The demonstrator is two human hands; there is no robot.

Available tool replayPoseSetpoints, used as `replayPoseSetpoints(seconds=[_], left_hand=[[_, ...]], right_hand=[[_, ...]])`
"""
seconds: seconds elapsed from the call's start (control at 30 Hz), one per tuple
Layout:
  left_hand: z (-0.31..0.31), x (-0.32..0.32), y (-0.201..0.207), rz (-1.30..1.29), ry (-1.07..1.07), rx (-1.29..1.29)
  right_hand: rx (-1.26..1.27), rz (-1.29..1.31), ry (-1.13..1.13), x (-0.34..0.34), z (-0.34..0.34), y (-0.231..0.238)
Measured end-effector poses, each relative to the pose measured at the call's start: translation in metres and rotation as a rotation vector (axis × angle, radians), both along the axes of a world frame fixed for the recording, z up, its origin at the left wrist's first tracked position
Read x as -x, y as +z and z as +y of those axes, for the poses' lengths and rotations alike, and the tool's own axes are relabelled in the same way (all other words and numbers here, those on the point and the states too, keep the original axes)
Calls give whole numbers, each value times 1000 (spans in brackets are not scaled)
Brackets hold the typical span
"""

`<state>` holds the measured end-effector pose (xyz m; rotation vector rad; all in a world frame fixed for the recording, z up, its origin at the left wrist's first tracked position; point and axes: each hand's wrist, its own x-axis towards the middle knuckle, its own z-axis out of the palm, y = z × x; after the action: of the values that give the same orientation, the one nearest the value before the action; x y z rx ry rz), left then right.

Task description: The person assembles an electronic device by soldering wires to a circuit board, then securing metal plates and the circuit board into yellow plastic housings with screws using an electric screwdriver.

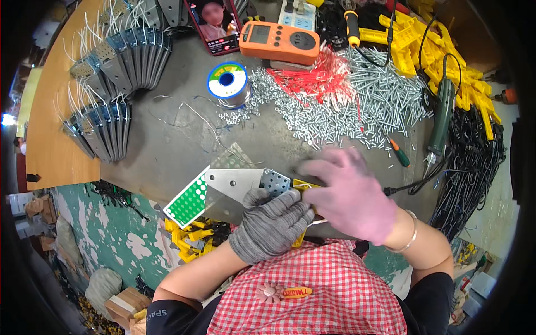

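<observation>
My left hand, in a grey knitted glove, grips a grey metal bracket near the table's front edge. Its fingers are wrapped over the end with a blue-grey perforated plate. At that end a yellow plastic part shows, partly hidden by both hands. A green-and-white dotted strip lies beneath the bracket's left end. My right hand, in a pink glove, hovers beside the yellow part. Motion smears its fingers, and whether they hold anything cannot be made out.
Loose screws, small nuts and red wires are heaped behind. Around them are a solder spool, an orange multimeter, a phone, a green electric screwdriver and a small screwdriver. Finished-looking brackets stand back left.
</observation>
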<state>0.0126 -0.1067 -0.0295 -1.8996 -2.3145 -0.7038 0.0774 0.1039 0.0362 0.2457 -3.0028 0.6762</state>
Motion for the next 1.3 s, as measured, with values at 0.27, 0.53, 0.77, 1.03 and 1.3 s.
replayPoseSetpoints(seconds=[0.27, 0.53, 0.77, 1.03, 1.3], left_hand=[[2, -6, -3, 9, -6, 64], [4, -3, 3, 44, 50, 21], [3, -4, 3, 62, 55, 26], [4, -7, 2, 18, 52, 45], [7, -3, 4, 56, 44, 20]], right_hand=[[-453, 15, -623, -68, 78, -30], [-225, 81, -723, -77, 95, -38], [8, -17, -428, -72, 51, 27], [-352, -220, -33, -62, 4, 40], [-465, -218, 92, -36, -10, 53]])
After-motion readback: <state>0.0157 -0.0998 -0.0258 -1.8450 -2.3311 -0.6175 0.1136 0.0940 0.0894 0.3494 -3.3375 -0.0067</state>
